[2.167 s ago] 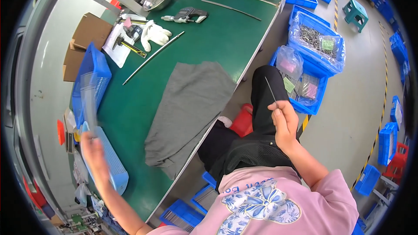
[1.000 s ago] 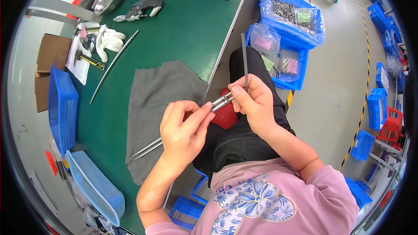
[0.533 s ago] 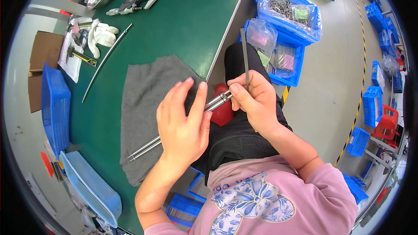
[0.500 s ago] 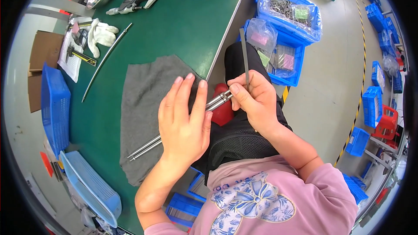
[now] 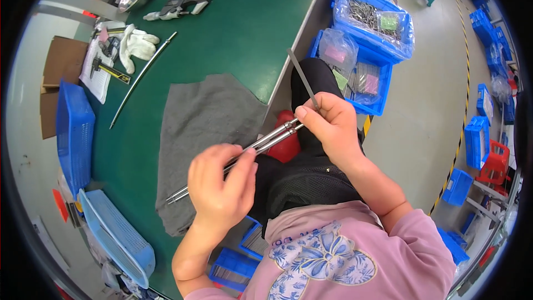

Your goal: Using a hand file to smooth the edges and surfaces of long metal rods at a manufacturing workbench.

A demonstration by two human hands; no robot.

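Two slim, shiny metal rods [image 5: 270, 140] lie side by side, slanting from the grey cloth [image 5: 208, 114] up towards my right hand. Each has a stepped collar near its upper end. My left hand [image 5: 222, 184] pinches them around their middle, thumb and fingers closed. Their lower tips rest on or just over the cloth. My right hand [image 5: 333, 126] is closed on a thin, flat, dark metal strip like a file [image 5: 302, 78], which points up and left. The rods' upper ends meet the fingertips of that hand, and its grip partly hides them.
Left on the green table [image 5: 222, 33] are a curved metal rod [image 5: 143, 80], white gloves [image 5: 139, 44], a caliper [image 5: 112, 71], a micrometer-like tool [image 5: 180, 6] and blue baskets [image 5: 75, 133]. Blue bins of metal parts [image 5: 372, 19] stand right of the table edge.
My left hand, spread flat over the rods before, has drawn down and left and curled its fingers onto them. The flat strip in my right hand has tipped to the left.
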